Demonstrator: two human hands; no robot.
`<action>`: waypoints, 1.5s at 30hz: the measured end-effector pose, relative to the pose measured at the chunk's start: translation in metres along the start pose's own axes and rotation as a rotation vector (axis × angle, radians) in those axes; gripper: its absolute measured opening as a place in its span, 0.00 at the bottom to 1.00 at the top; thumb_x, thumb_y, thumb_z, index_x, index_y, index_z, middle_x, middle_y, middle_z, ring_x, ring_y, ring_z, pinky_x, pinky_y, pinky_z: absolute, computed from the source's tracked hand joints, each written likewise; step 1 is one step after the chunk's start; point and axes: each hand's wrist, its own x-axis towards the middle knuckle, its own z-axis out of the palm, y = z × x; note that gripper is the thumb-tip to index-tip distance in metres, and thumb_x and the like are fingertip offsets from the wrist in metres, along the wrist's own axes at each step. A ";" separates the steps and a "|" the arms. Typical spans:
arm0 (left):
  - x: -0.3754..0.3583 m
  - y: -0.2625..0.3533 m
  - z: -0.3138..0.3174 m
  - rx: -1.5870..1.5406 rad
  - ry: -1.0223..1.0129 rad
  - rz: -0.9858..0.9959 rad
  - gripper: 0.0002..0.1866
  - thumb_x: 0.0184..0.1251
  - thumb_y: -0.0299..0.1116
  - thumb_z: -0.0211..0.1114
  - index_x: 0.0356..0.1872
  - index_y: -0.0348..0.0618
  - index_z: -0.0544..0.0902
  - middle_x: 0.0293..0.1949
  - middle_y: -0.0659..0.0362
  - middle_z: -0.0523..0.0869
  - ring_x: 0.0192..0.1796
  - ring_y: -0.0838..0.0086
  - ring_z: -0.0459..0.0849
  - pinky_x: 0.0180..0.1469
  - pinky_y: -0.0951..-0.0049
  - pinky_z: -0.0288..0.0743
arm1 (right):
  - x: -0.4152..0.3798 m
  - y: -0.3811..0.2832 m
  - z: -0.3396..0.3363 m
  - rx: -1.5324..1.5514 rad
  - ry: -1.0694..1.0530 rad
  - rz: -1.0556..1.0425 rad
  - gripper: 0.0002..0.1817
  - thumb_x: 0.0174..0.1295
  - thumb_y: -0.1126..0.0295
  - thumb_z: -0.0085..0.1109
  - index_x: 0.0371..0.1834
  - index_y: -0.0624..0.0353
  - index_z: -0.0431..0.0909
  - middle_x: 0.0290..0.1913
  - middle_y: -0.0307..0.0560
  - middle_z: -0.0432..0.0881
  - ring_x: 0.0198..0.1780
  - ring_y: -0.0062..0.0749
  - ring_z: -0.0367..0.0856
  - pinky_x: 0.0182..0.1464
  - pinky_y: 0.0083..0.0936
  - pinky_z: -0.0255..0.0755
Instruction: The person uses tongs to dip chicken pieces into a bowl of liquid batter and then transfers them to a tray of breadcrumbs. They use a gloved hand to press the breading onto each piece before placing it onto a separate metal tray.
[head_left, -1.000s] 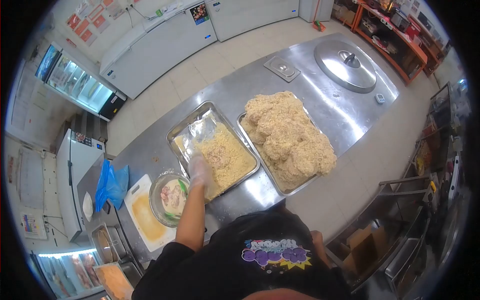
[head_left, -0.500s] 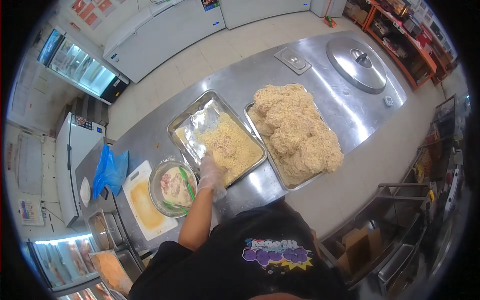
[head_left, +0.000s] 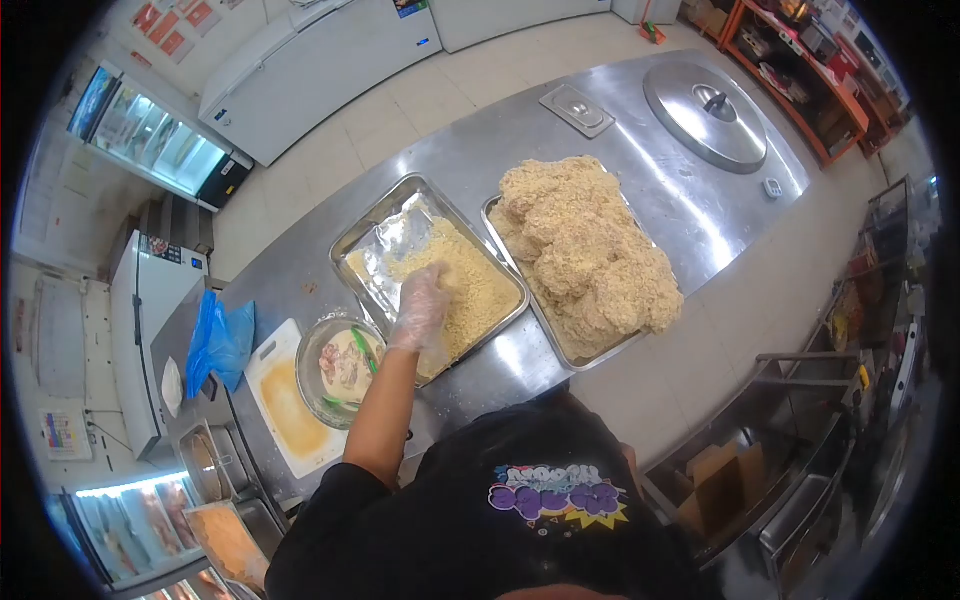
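My left hand, in a clear plastic glove, is down in the pale crumbs of a metal tray. Its fingers look curled together; what lies under or in them is hidden. Just left of my wrist stands a metal bowl of creamy batter with raw meat pieces and green-handled tongs. To the right, a second metal tray carries a high heap of crumb-coated pieces. My right hand is out of view.
A white cutting board with a yellow-brown stain lies left of the bowl, near a blue plastic bag. Toward the table's far right are a round steel lid, a small rectangular lid and a small timer.
My left hand has moved up and slightly right, farther into the crumbs. The meat piece that showed among the crumbs is no longer visible. The whole view has shifted slightly.
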 end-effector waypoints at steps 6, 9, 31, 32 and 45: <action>0.001 -0.001 0.012 -0.007 -0.043 0.051 0.09 0.63 0.26 0.69 0.43 0.40 0.92 0.39 0.42 0.91 0.43 0.47 0.91 0.50 0.53 0.82 | -0.009 -0.003 0.010 0.036 0.068 0.250 0.21 0.69 0.56 0.58 0.44 0.65 0.89 0.44 0.65 0.90 0.45 0.61 0.90 0.47 0.48 0.80; -0.003 0.015 0.005 -0.138 -0.085 0.053 0.08 0.63 0.25 0.67 0.41 0.38 0.91 0.39 0.39 0.90 0.39 0.45 0.89 0.46 0.52 0.81 | 0.000 0.024 0.029 0.121 0.093 0.343 0.21 0.71 0.56 0.54 0.45 0.65 0.88 0.41 0.65 0.89 0.44 0.59 0.90 0.47 0.49 0.81; 0.025 0.035 0.018 0.483 -0.623 0.903 0.38 0.49 0.35 0.83 0.68 0.62 0.84 0.72 0.42 0.77 0.74 0.44 0.75 0.74 0.52 0.71 | 0.039 -0.034 -0.003 -0.706 -0.389 -0.029 0.12 0.54 0.68 0.74 0.43 0.51 0.93 0.43 0.46 0.93 0.48 0.43 0.92 0.50 0.40 0.85; 0.028 0.029 0.026 0.504 -0.606 0.909 0.37 0.48 0.34 0.83 0.66 0.60 0.86 0.70 0.44 0.80 0.72 0.45 0.77 0.73 0.53 0.73 | 0.047 -0.023 0.004 -0.706 -0.434 -0.030 0.12 0.54 0.68 0.75 0.42 0.52 0.92 0.43 0.46 0.93 0.48 0.43 0.92 0.50 0.40 0.85; 0.035 -0.008 -0.023 -0.183 -0.304 0.485 0.13 0.65 0.23 0.66 0.50 0.43 0.84 0.53 0.48 0.85 0.59 0.52 0.84 0.65 0.58 0.77 | 0.020 0.042 0.012 -0.217 -0.091 -0.021 0.13 0.60 0.62 0.72 0.38 0.62 0.89 0.41 0.54 0.92 0.43 0.53 0.90 0.47 0.42 0.82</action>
